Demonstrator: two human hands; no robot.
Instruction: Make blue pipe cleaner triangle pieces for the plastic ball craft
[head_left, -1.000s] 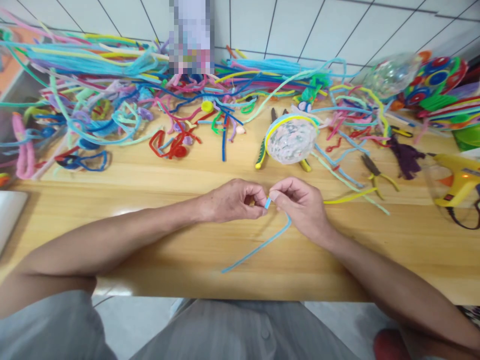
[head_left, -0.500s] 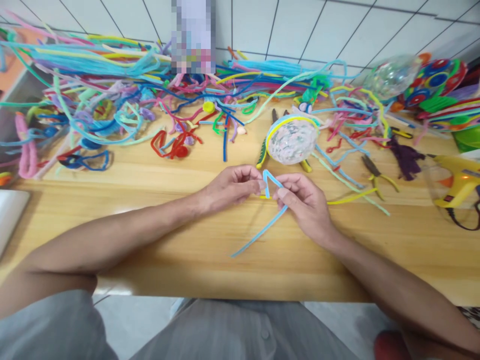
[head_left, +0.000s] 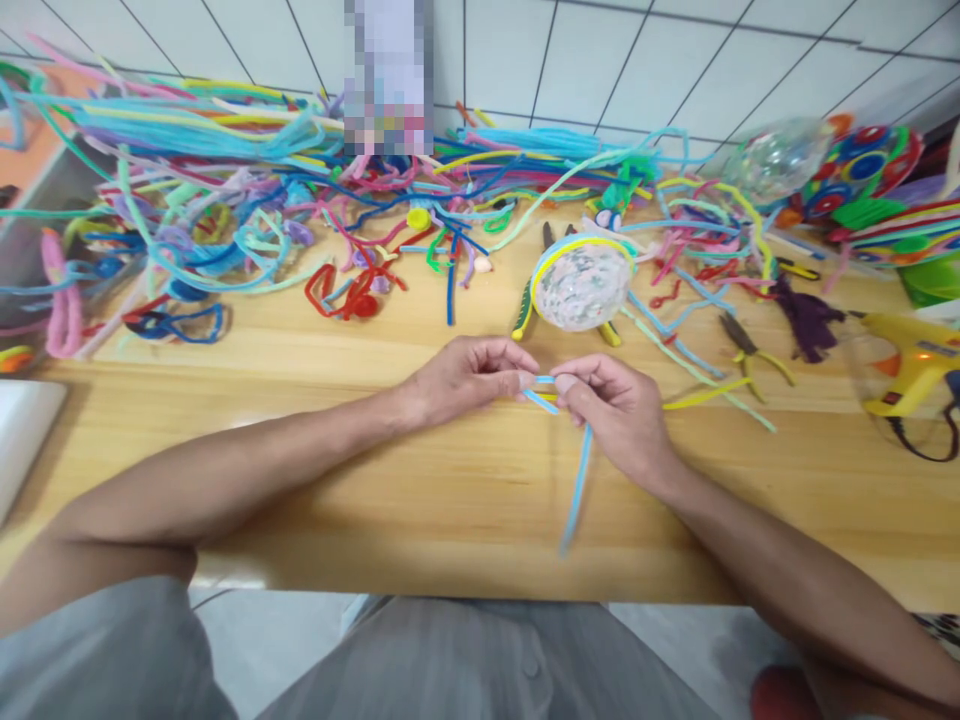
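1. Left hand (head_left: 480,382) pinches blue pipe cleaner (head_left: 577,490) at its bend, over table's (head_left: 420,520) near half.
2. Right hand (head_left: 619,405) pinches it just rightward, likely steadying the fold; loose tail points near.

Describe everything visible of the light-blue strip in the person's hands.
The light-blue strip is thin, bendable-looking and perhaps fuzzy, though blur hides its texture. The left hand and right hand both pinch it. Two short stretches show between them, the lower slanting to an apparently free end; their meeting point is hidden by the left fingers. A longer tail hangs below the right hand; whether it touches the table is unclear.
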